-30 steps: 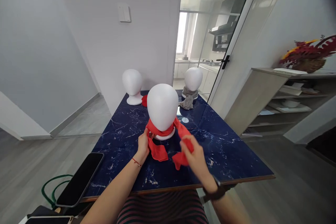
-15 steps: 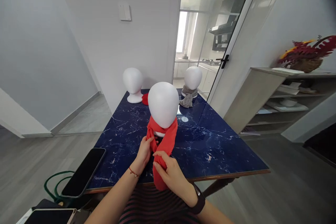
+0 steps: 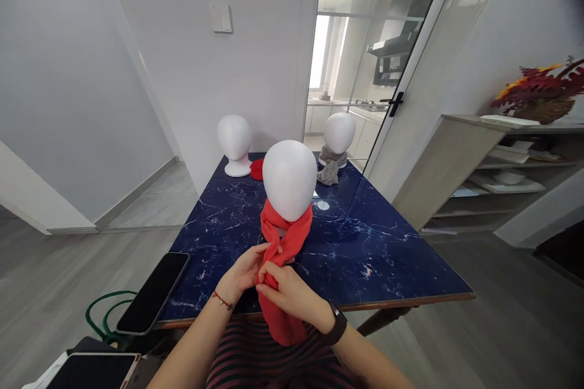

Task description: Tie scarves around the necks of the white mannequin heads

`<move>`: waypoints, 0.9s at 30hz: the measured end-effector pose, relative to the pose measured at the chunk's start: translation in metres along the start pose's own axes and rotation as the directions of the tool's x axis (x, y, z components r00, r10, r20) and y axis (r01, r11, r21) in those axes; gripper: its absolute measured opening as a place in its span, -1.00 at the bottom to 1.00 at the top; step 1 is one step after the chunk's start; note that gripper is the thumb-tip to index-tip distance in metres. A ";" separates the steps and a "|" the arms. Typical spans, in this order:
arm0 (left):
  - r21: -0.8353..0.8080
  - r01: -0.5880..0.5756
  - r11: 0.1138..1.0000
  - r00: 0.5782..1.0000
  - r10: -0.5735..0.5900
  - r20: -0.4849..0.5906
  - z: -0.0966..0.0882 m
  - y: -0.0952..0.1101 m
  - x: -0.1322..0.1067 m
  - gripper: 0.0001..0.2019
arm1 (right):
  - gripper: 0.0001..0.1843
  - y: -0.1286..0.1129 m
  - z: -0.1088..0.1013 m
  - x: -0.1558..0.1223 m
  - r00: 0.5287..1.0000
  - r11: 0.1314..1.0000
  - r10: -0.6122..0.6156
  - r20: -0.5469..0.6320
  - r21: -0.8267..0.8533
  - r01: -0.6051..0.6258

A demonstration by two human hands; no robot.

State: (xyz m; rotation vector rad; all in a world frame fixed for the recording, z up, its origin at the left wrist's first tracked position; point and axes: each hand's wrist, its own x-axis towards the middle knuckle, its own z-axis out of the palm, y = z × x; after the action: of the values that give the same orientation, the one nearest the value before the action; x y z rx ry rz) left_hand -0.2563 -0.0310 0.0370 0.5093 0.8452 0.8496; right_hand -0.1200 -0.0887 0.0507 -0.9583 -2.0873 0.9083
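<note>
A white mannequin head (image 3: 290,179) stands upright near the front of the blue marble-patterned table (image 3: 219,234). Round its neck lies a red scarf (image 3: 295,237), whose two ends cross in front and hang toward me past the table's edge. My left hand (image 3: 246,266) is closed on the scarf at the left of the crossing, with some fingers behind the cloth. Just below the crossing, my right hand (image 3: 287,292) pinches the scarf between thumb and fingers. The cloth covers part of the fingertips of both hands.
Behind stand a second white mannequin head (image 3: 234,137), bare-necked, and a third head (image 3: 339,132) wearing a grey scarf (image 3: 329,171). Red cloth (image 3: 257,169) lies between them. A black phone (image 3: 154,293) overhangs the table's left edge, near another device (image 3: 93,371). Shelves (image 3: 483,164) stand at the right.
The two scarf ends, hanging more apart before, are now drawn together and crossed below the neck. My hands have come closer together there, and the view has shifted slightly.
</note>
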 end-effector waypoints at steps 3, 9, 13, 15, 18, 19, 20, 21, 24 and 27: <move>-0.026 0.190 0.981 0.969 -0.184 0.164 0.001 0.000 0.008 -0.84 | -0.92 0.004 -0.008 -0.005 0.998 0.999 0.001 0.064 0.044 -0.003; 0.261 -0.154 0.953 0.987 0.136 0.086 0.010 -0.009 0.008 -0.85 | -0.78 0.022 -0.041 -0.016 0.886 0.979 0.200 -0.419 0.116 -0.167; 0.719 -0.368 0.590 0.906 0.402 0.133 0.022 -0.016 0.007 -0.73 | -0.68 0.043 -0.032 0.006 0.795 0.950 0.310 -0.521 0.214 -0.229; 0.804 -0.436 0.404 0.860 0.451 0.240 0.026 -0.019 0.006 -0.77 | -0.70 0.055 -0.020 0.019 0.824 0.929 0.346 -0.448 0.289 -0.233; 0.841 -0.412 0.349 0.878 0.399 0.265 0.022 -0.019 0.004 -0.73 | -0.73 0.071 -0.007 0.031 0.810 0.887 0.395 -0.434 0.409 -0.214; 0.846 -0.384 0.371 0.894 0.380 0.239 0.018 -0.018 0.003 -0.71 | -0.72 0.075 -0.006 0.032 0.797 0.871 0.406 -0.448 0.454 -0.188; 0.840 -0.361 0.406 0.906 0.367 0.211 0.014 -0.015 0.003 -0.71 | -0.71 0.079 -0.005 0.032 0.783 0.851 0.417 -0.461 0.500 -0.159; 0.823 -0.346 0.451 0.914 0.361 0.186 0.009 -0.013 0.003 -0.74 | -0.69 0.083 -0.006 0.031 0.769 0.830 0.432 -0.471 0.540 -0.136; 0.742 -0.335 0.581 0.919 0.376 0.120 -0.002 -0.004 0.003 -0.80 | -0.66 0.091 -0.009 0.026 0.735 0.788 0.471 -0.488 0.607 -0.103; 0.621 -0.322 0.715 0.923 0.384 0.036 -0.004 0.002 0.004 -0.75 | -0.68 0.096 -0.010 0.024 0.699 0.789 0.476 -0.534 0.610 -0.070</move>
State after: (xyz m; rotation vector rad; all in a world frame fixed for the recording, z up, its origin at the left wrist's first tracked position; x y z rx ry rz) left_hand -0.2595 -0.0264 0.0346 1.2581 1.1424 0.9427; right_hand -0.0905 -0.0192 -0.0139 -1.0903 -0.9787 1.0400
